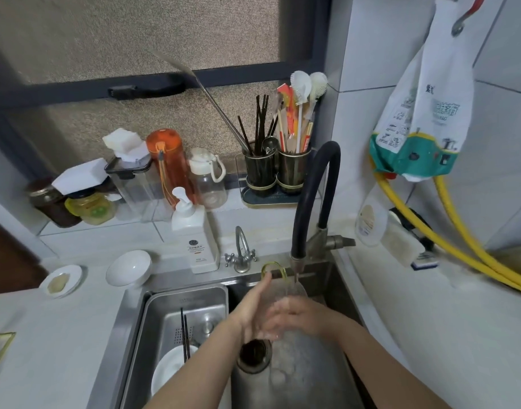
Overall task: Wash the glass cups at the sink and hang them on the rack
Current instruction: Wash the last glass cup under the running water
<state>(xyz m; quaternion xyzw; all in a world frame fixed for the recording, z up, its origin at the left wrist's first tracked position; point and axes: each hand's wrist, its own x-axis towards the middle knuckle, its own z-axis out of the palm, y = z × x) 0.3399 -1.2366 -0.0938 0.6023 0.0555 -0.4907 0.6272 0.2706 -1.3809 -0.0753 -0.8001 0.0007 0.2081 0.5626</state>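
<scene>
White tiled kitchen surface wraps a steel sink (336,278) set below a screened window. At the centre of the view, a clear glass cup (294,293) with a yellow-tinted handle (272,268) sits under the black hose faucet (315,196), whose spout ends just above it. The left hand (250,308) lies against the cup's side with fingers straight, reaching toward the handle; the right hand (294,318) is blurred, so whether it grips or rubs I cannot tell. Judging from this, rinsing is under way: keeping the cup tilted beneath the stream and turning it slowly should clear the inside, with a firm hold since wet glass slips. At seven o'clock, a drain basket (165,320) holds chopsticks (185,335) and a white plate (167,370). At eleven o'clock stands a white pump bottle (194,237); at twelve, a utensil caddy (277,169). No rack is visible.
</scene>
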